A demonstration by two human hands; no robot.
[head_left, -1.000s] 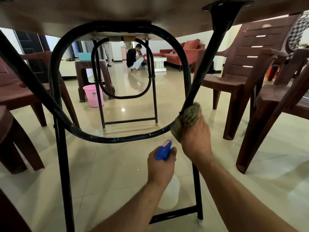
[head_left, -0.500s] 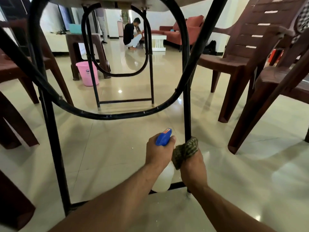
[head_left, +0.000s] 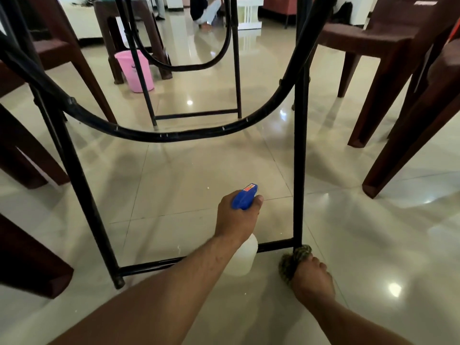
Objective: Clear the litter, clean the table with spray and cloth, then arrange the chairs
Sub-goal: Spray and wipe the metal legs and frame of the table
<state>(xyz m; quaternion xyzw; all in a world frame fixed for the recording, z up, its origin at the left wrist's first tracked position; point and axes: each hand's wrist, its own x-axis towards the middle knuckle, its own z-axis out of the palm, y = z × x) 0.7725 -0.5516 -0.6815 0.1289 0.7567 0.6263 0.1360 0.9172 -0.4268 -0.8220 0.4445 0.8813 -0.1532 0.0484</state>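
I look under the table at its black metal frame (head_left: pixel 174 135). My left hand (head_left: pixel 236 217) grips a spray bottle (head_left: pixel 242 260) with a blue trigger head and a white body, held upright just above the floor. My right hand (head_left: pixel 312 280) holds a mottled green-brown cloth (head_left: pixel 292 261) wrapped round the foot of the right black table leg (head_left: pixel 298 170), where the low crossbar joins it. Brown plastic chairs stand on both sides, one chair (head_left: pixel 388 58) at the right and another chair (head_left: pixel 57 53) at the left.
A pink bucket (head_left: pixel 135 70) stands on the glossy tiled floor (head_left: pixel 199 170) beyond the far frame, next to a brown stool (head_left: pixel 112 26). A person sits on the floor far back near a white low table (head_left: pixel 249 11). Small white specks lie on the tiles.
My right hand slid the cloth down the right table leg from mid-height to its foot. My view tilted downward. The left hand kept the spray bottle and dropped lower.
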